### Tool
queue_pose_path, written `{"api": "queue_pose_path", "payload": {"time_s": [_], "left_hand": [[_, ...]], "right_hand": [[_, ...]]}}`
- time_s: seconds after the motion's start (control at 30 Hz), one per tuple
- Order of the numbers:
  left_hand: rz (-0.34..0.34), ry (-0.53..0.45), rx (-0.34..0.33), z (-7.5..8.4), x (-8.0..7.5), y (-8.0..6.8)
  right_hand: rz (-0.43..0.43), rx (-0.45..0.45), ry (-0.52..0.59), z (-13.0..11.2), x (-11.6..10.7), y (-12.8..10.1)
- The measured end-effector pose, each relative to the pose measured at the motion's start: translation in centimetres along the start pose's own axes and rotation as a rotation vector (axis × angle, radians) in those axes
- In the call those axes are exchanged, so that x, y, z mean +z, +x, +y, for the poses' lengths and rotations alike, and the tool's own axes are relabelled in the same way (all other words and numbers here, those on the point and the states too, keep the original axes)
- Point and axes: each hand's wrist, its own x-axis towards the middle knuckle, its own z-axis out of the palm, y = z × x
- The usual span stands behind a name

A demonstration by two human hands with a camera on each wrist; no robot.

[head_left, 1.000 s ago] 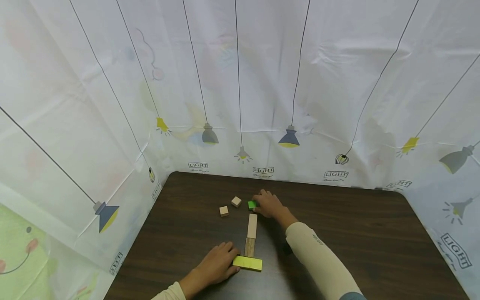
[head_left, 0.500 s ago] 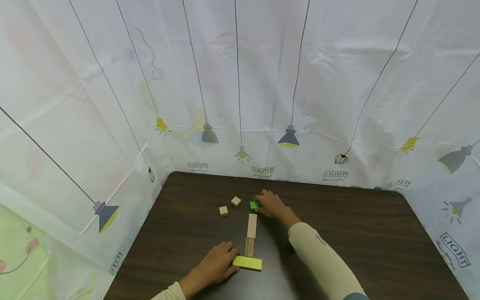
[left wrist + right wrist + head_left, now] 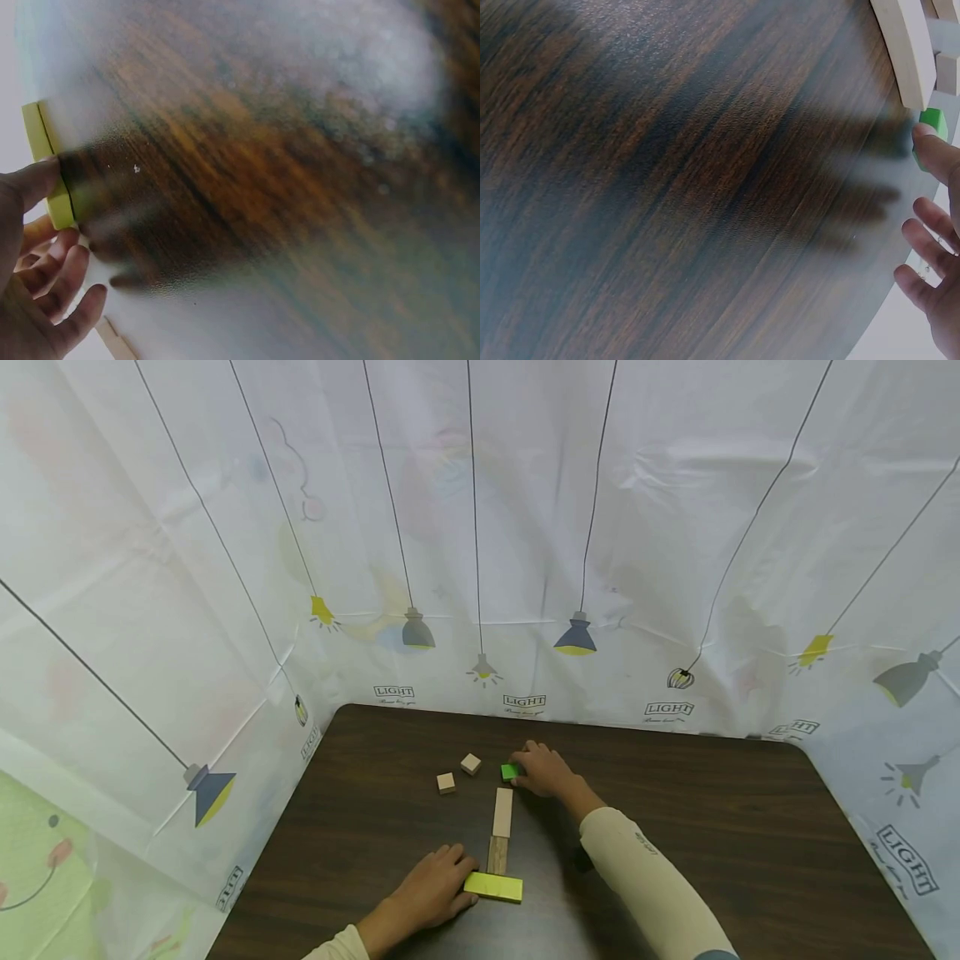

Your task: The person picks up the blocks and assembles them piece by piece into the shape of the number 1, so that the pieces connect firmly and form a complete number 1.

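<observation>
A person's left hand (image 3: 433, 891) rested on the dark wood-grain table (image 3: 712, 827), its thumb laid against the end of a flat yellow-green rectangular block (image 3: 493, 887), apparently steadying that piece as the base of a line of blocks; the fingers lay relaxed beside it, gripping nothing. From the block's 12 o'clock side a short brown wooden block (image 3: 498, 855) and a pale wooden plank (image 3: 502, 812) ran end to end away from the person. The right hand (image 3: 546, 771) pinched a small green cube (image 3: 511, 772) at its fingertips, the cube sitting at the hand's 9 o'clock, just beyond the plank's far end. Two small pale wooden cubes (image 3: 457, 773) lay apart at the plank's 10 o'clock.
</observation>
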Motion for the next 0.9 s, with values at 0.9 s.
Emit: {"api": "queue_pose_path", "payload": {"time_s": [0.9], "left_hand": [[-0.013,-0.002,-0.011,-0.05,0.14,0.02]], "right_hand": [[0.045,0.011,0.034,0.87,0.30,-0.26]]}}
